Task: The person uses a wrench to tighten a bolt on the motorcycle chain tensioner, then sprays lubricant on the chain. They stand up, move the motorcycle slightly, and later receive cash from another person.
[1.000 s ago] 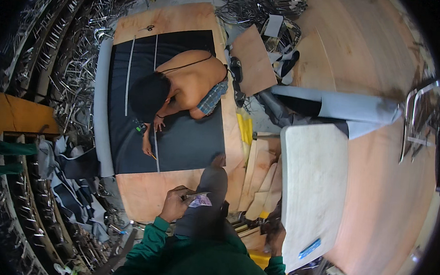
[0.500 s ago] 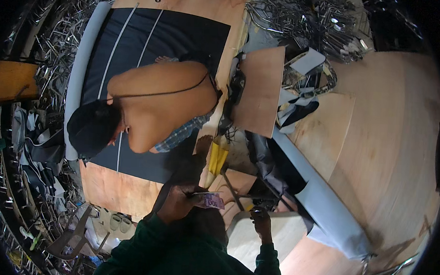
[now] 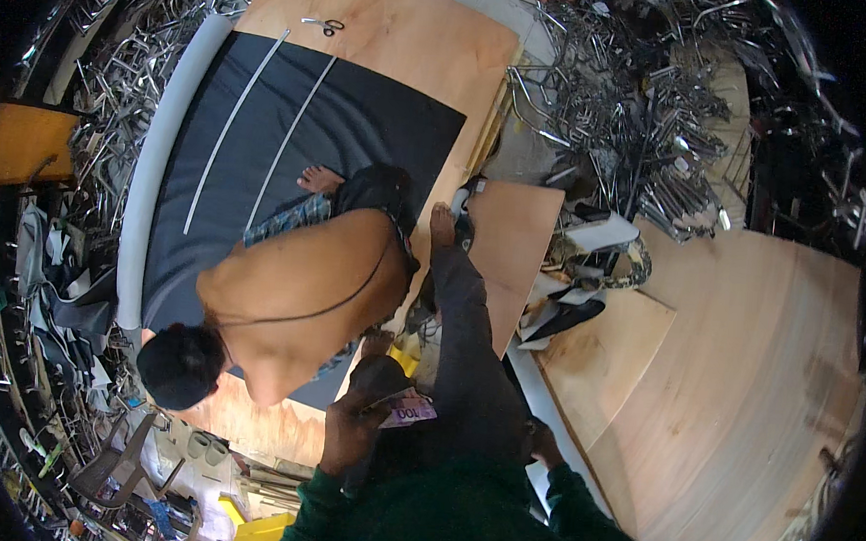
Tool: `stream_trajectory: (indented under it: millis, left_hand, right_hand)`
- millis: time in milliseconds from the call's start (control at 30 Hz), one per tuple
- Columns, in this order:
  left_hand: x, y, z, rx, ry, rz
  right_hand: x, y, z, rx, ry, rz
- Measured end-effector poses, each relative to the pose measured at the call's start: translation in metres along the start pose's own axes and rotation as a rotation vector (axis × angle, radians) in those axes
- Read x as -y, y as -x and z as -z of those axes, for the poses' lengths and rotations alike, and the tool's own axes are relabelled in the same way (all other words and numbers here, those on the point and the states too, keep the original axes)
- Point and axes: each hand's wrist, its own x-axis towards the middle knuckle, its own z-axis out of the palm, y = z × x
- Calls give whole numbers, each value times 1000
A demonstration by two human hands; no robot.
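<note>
A purple banknote (image 3: 409, 409) juts out to the right from my left hand (image 3: 351, 435), whose fingers are closed on it. Beside my dark-trousered leg is my right hand (image 3: 542, 443); its fingers are mostly hidden, so whether it holds anything does not show. My leg (image 3: 462, 316) stretches forward to a bare foot (image 3: 443, 224) near the board's edge. Left of my hands, a shirtless person in a dark cap (image 3: 299, 298) bends over a black sheet (image 3: 383, 111) on the plywood. One of that person's hands or feet (image 3: 320, 179) rests on the sheet.
Along the sheet's left side runs a grey roll (image 3: 169, 173), and two pale strips (image 3: 235, 128) lie across the sheet. Scissors (image 3: 324, 27) lie at the plywood's far end. Heaped metal tubes (image 3: 679, 156) stand far right. Large wooden boards (image 3: 731, 384) cover the right. A chair (image 3: 119, 460) lies lower left.
My view has shifted, and my leg now reaches forward over the plywood's right edge. The banknote stays in my left hand. My right hand has moved beside my leg, its fingers now hidden.
</note>
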Motion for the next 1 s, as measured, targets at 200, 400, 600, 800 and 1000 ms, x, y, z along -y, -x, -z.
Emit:
stream_trajectory:
  millis: [200, 400, 600, 800, 1000]
  left_hand:
    - [-64, -94, -30, -213, -30, 30]
    - [-164, -214, -60, -331, -77, -7]
    - [-237, -305, -69, -325, 199, 99]
    - [-309, -379, -50, -458, 389, 89]
    - [-371, -492, -32, -527, 456, 47]
  right_hand:
    - [48, -199, 136, 151, -118, -92]
    - [128, -383, 306, 92, -224, -13]
    - [178, -439, 411, -122, -90, 79]
    - [219, -490, 466, -314, 83, 89]
    - [285, -615, 546, -259, -175, 65]
